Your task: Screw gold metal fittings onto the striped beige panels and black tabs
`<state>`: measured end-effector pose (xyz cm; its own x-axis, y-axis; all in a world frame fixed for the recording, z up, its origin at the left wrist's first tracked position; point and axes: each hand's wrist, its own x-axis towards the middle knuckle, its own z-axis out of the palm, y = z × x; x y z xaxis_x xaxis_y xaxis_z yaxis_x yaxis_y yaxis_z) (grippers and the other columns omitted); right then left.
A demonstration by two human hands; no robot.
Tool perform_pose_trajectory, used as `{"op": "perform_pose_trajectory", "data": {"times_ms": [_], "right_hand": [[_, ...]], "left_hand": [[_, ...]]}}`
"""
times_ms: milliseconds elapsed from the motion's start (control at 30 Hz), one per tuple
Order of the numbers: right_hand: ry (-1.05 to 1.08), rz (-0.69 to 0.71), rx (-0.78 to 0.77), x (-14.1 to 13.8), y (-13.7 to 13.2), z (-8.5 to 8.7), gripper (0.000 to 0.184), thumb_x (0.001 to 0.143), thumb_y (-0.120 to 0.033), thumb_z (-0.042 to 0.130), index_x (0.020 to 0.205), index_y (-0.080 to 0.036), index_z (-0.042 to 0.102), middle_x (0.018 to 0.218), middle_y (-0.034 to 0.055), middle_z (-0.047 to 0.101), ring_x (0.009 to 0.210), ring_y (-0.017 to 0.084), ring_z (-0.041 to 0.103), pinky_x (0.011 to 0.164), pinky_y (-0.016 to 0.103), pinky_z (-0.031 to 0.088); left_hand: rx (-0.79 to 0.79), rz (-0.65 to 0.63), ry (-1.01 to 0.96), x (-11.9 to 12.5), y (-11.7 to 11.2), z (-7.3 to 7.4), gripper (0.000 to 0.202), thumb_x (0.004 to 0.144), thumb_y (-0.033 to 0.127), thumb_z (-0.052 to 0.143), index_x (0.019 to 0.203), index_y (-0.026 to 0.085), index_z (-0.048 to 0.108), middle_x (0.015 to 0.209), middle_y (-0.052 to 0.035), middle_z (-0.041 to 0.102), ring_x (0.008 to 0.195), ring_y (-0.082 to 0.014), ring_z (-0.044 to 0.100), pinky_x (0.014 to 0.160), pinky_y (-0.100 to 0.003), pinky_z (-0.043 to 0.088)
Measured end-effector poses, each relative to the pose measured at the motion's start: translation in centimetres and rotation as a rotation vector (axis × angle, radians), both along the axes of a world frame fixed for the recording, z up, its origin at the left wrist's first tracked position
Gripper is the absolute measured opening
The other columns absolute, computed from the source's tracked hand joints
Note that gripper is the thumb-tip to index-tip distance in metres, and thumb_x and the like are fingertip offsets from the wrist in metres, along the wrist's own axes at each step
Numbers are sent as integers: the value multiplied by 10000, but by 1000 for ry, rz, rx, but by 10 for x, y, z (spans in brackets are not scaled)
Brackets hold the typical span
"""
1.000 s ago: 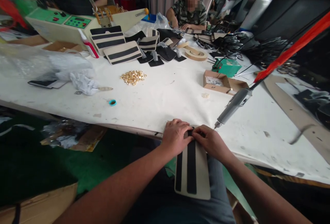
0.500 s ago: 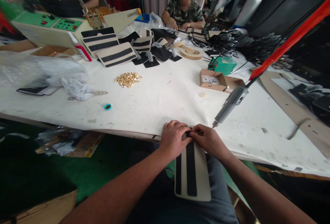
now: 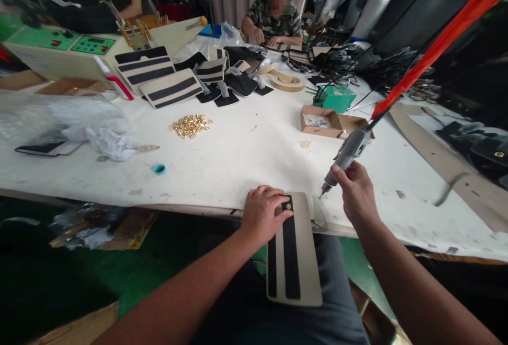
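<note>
A beige panel with black strips (image 3: 307,260) lies partly on the table's front edge and partly over my lap. My left hand (image 3: 261,211) grips its upper left part, with the thumb and fingers around a small round metal fitting (image 3: 288,206) on one black strip. To the right, my right hand (image 3: 360,192) is closed on a grey electric screwdriver (image 3: 351,146), which hangs from an orange-wrapped cord (image 3: 432,54). The tip of the screwdriver points down and left, just above the table and apart from the panel.
Gold-coloured metal parts (image 3: 191,126) lie heaped on the white table (image 3: 238,154). Small cardboard boxes (image 3: 321,121) and a green box (image 3: 335,98) stand at the right. Striped panels (image 3: 171,89) pile up at the back, where another person (image 3: 273,22) sits. A blue ring (image 3: 159,169) lies left.
My right hand has left the panel and moved right, taking hold of the screwdriver. The metal fitting on the panel now shows. My left hand has stayed on the panel.
</note>
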<state>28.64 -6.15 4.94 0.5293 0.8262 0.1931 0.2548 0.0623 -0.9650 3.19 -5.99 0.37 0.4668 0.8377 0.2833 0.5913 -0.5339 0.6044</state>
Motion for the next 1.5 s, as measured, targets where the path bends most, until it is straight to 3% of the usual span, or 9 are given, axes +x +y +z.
{"op": "perform_pose_trajectory", "data": {"times_ms": [167, 333, 433, 567, 767, 1200, 1500], "right_hand": [[268, -16, -6, -17, 29, 7, 479, 686, -514, 937, 905, -187, 665, 664, -32, 624, 554, 142, 603, 532, 276, 531], [357, 161, 109, -51, 9, 30, 388, 777, -474, 882, 737, -203, 608, 593, -31, 590, 515, 146, 601, 563, 308, 589], [362, 278, 122, -70, -5, 36, 374, 822, -455, 850, 711, -212, 589, 577, -34, 580, 493, 142, 585, 590, 330, 612], [330, 299, 129, -88, -8, 24, 391, 835, -475, 841, 703, -222, 573, 562, -24, 589, 487, 153, 582, 471, 291, 538], [260, 238, 115, -99, -4, 6, 448, 834, -530, 820, 663, -236, 528, 537, -22, 567, 469, 149, 547, 472, 296, 518], [215, 242, 107, -98, -1, 4, 450, 861, -531, 792, 640, -239, 531, 527, -19, 550, 465, 151, 532, 484, 304, 510], [106, 329, 114, -96, -3, 4, 449, 871, -498, 795, 613, -238, 535, 569, -5, 582, 498, 166, 564, 490, 316, 491]], "left_hand": [[30, 2, 16, 0, -1, -3, 304, 870, 407, 852, 1150, 301, 799, 1296, 0, 771, 1230, -281, 600, 1016, -499, 442], [37, -17, 27, 0, -3, -3, 319, 896, 426, 823, 1189, 305, 787, 1314, -8, 762, 1245, -278, 590, 1022, -501, 442], [41, -14, 48, 0, -3, -1, 322, 908, 437, 808, 1201, 307, 780, 1330, -7, 753, 1246, -279, 585, 1022, -502, 439], [32, -24, 65, -1, -3, 1, 308, 927, 445, 783, 1208, 318, 773, 1352, -14, 740, 1262, -285, 575, 1016, -504, 440], [35, -24, 54, -1, -4, 2, 304, 925, 421, 788, 1204, 302, 766, 1340, -14, 744, 1261, -284, 575, 1013, -503, 440], [35, -29, 68, -1, -3, 3, 298, 934, 431, 778, 1200, 300, 761, 1353, -10, 739, 1269, -286, 572, 1004, -504, 431], [13, -33, 59, -1, -4, 5, 285, 936, 417, 772, 1199, 308, 756, 1361, -12, 731, 1279, -292, 565, 1010, -508, 433]]}}
